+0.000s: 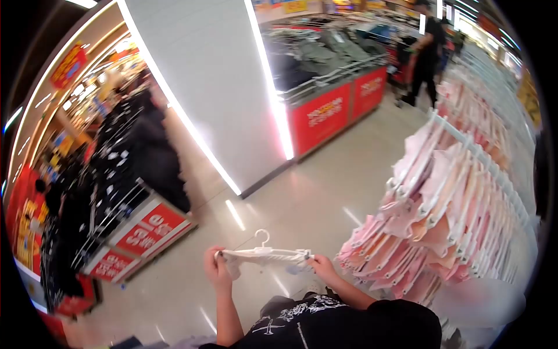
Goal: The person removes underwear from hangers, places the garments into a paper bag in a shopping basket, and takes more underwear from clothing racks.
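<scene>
In front of my body, a white clothes hanger (264,252) is held level between my two hands, its hook pointing up. Pale fabric hangs along the bar, but the kind of garment is too small to make out. My left hand (217,269) is closed on one end of the hanger, fingers and thumb pinched at its tip. At the opposite end, my right hand (321,268) is closed around the other tip.
Pink garments on white hangers fill a rack (485,160) to the right. A bin of dark clothes with a red sale sign (145,230) stands left. A grey pillar (203,87) and a red-fronted bin (325,116) are ahead. A person in dark clothing (426,61) stands by a cart.
</scene>
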Demonstrator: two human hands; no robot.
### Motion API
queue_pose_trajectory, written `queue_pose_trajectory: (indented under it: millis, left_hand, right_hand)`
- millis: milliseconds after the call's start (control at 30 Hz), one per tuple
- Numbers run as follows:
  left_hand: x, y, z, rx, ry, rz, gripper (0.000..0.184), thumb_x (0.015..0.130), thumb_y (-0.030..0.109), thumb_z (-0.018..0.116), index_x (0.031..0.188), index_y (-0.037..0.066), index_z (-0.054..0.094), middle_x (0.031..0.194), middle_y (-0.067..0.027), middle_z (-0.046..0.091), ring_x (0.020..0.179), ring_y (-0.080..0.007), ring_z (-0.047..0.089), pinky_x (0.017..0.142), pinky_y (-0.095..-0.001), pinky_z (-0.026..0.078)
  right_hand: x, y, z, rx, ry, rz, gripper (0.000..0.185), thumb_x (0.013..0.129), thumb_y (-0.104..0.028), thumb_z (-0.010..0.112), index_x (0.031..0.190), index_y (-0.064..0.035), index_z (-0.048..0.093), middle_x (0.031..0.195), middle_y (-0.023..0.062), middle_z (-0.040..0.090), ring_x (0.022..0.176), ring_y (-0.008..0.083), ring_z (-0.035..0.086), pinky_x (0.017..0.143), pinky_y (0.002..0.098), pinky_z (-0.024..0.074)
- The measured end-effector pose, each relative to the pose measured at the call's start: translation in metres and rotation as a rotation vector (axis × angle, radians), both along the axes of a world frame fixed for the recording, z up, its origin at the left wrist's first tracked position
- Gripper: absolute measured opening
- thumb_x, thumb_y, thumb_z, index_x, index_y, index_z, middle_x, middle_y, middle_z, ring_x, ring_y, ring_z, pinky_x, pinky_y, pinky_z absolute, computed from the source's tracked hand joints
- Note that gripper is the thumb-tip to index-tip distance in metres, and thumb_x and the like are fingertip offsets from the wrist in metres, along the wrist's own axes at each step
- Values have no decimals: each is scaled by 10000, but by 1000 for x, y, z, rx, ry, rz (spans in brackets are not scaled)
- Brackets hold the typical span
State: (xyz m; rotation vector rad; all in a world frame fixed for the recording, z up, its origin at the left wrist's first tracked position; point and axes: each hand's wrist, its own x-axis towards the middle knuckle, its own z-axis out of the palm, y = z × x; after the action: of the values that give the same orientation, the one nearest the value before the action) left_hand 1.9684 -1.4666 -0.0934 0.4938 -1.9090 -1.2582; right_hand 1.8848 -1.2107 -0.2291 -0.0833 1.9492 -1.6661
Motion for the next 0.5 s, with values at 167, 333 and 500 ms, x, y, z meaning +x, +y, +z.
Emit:
queue_pose_trajectory:
  millis: [167,333,500]
  left_hand:
    - [-48,14,26,-225,-18,-242,45,779,11,495,748,14,528,808,-92,562,660,-148,482,578,-233,373]
    - [-118,17,22,-380,-26,-665,92,691,-8,541,781,10,545,847,-118,578,734,-269,547,633,-326,440]
    - [-185,9,10,-450,-22,-1045,164,665,-7,555,828,17,555,918,-124,588,811,-304,568,675,-359,461]
  right_hand:
    - [-10,-8,-19,71,280,-280,293,822,-174,562,1035,11,486,932,100,572,855,190,561,722,302,450]
    - [-38,-29,72,363,729,-331,447,809,-136,545,1204,6,391,1124,167,493,1056,285,484,905,361,368]
    - [-87,-83,120,-173,465,-180,424,871,-171,483,1244,-12,360,1118,128,512,1066,226,489,896,326,384]
